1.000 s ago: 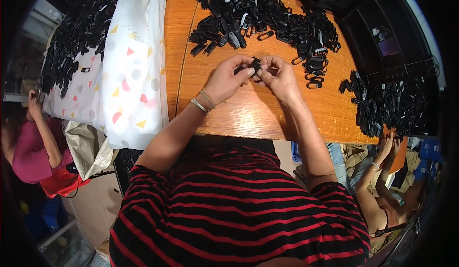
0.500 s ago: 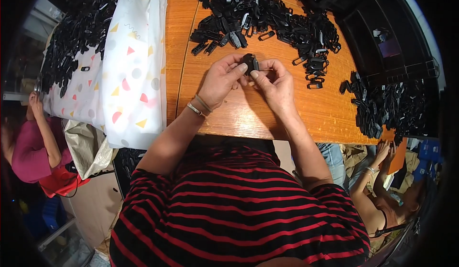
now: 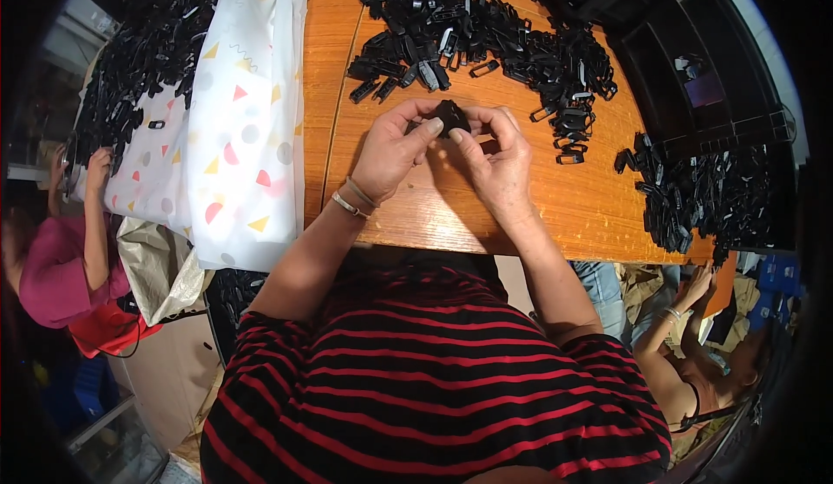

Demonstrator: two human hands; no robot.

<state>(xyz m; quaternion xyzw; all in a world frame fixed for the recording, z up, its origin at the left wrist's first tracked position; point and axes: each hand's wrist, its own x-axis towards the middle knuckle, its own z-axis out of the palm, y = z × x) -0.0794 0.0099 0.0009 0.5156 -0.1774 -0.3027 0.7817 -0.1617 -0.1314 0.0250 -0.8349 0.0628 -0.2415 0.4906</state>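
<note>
Between the fingertips of both hands is a small black plastic part, held up over the wooden table. My left hand pinches its left side with thumb and fingers, and a bracelet circles that wrist. My right hand grips the right side, its thumb pressed against the near face. Fingers cover much of the part, so its exact kind is not clear. Just beyond my hands lies a large heap of similar black plastic parts, some of them frame-shaped with an open middle.
A white patterned cloth covers the table's left side, with another black heap beyond it. More parts lie at the right, below a dark shelf unit. Co-workers sit left and right, hands at the table edges.
The black part has turned slightly between my fingers, and its lighter edge no longer shows. At the left, the co-worker's hand has moved up toward the parts.
</note>
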